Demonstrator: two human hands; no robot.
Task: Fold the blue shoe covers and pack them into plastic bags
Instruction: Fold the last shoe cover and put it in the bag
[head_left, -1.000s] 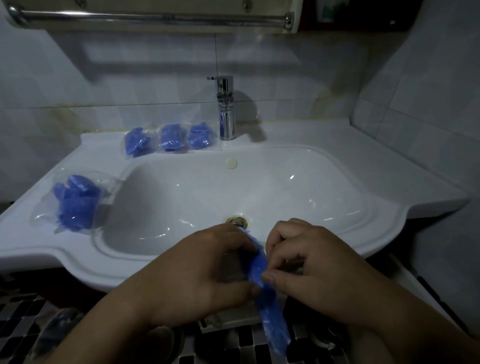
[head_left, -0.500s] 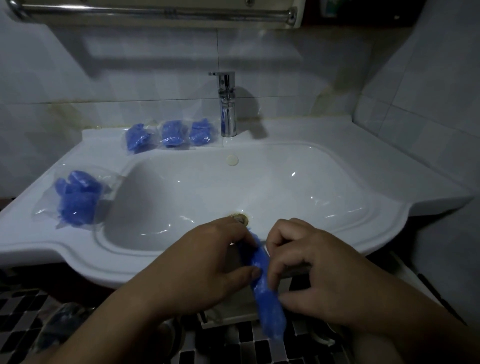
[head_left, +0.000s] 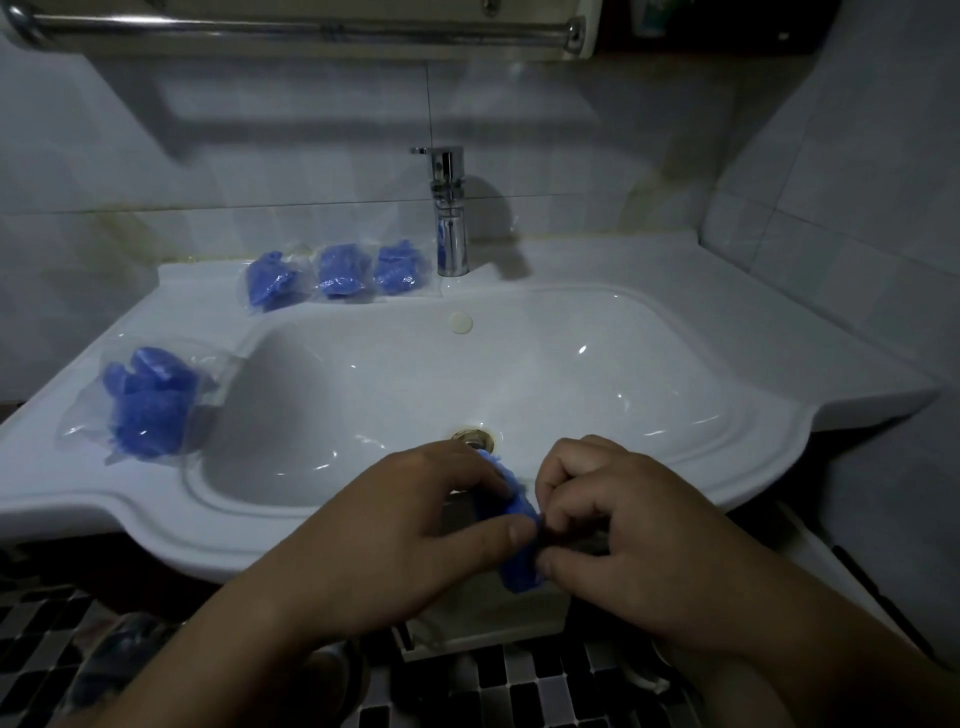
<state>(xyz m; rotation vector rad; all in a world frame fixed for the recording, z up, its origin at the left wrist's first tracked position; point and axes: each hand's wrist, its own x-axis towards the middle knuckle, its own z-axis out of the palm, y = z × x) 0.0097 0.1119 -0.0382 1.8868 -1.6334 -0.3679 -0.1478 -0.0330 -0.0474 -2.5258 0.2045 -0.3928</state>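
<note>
Over the near rim of a white sink (head_left: 753, 431), two bare hands hold one blue shoe cover (head_left: 511, 519) between them. The shoe cover is bunched into a narrow strip. Its ruffled upper end lies just in front of the drain (head_left: 472, 435), and its lower end shows as a rounded blue fold below the thumbs.

The left hand (head_left: 415, 525) has its fingers curled over the upper part of the strip and its thumb laid against the strip's side, pinching the shoe cover. The right hand (head_left: 639, 540) has bent fingers, and its fingertips and thumb pinch the same strip from the opposite side. The thumbs of the two hands nearly meet.

On the left ledge, beside the basin, a large bag (head_left: 148, 402) of clear plastic lies flat with crumpled blue shoe covers inside. On the back ledge, three smaller bags (head_left: 340, 270), each with a blue bundle inside, stand in a row. The rightmost is just beside the base of the chrome faucet (head_left: 449, 213). Whether any bag is sealed cannot be told.

A pale round cap (head_left: 461, 322) sits on the basin's back wall below the faucet. A metal bar (head_left: 311, 23) runs across the top of the view. The wall (head_left: 597, 130) is pale tile, and the floor (head_left: 41, 649) under the sink is dark and light mosaic.
</note>
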